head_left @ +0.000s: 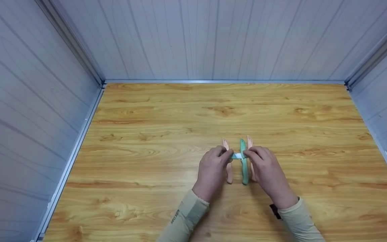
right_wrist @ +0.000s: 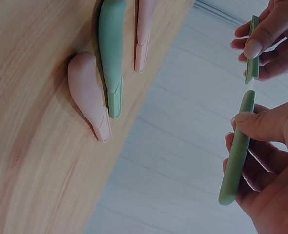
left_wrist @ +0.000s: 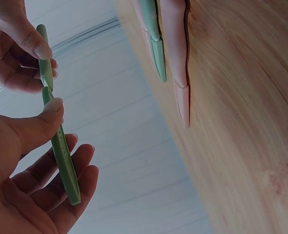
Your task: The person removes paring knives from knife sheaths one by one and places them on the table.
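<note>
- Smooth, rounded green knife handle, held crosswise.
- Pale, flat blade, a short stretch bare.
- Slim green sheath, in line with the handle.

Lettering too small to read
Left hand partly hides one pink knife, right hand the other pink knife; head view's bottom edge cuts both sleeves.
</note>
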A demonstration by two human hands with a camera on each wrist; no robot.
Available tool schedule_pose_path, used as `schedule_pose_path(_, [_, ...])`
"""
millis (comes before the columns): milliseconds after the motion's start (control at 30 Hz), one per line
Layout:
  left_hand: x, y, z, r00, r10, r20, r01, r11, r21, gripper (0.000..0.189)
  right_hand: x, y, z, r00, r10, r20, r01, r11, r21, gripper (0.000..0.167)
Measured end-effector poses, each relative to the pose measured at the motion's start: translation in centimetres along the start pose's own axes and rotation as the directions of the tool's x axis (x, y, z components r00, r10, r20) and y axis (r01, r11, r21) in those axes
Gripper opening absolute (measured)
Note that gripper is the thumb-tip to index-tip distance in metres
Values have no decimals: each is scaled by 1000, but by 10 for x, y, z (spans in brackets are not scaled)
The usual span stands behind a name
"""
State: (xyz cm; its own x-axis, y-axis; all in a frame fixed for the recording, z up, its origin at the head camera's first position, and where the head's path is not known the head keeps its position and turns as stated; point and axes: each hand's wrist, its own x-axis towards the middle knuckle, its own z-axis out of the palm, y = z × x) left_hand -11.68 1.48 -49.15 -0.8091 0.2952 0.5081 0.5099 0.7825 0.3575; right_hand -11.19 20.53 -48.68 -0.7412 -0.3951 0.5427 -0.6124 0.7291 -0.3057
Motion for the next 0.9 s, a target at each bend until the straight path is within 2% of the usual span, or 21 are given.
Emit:
schedule_pose_path(267, [0,0,0,1000,-3,-1,3,1000,3,20,0,1,0,1000,-19,-9,19,1000,0,32])
schedule_pose_path(600, [0,0,1,1000,-4,5,4,1000,4,20,0,-2,-3,1000,16,6,-16,1000,10,30])
schedule_pose_path(900, [1,-1,0,1000,-7,24,8,1000,-23,19,0,0,-3,1000,8,9,-9,1000,17,30])
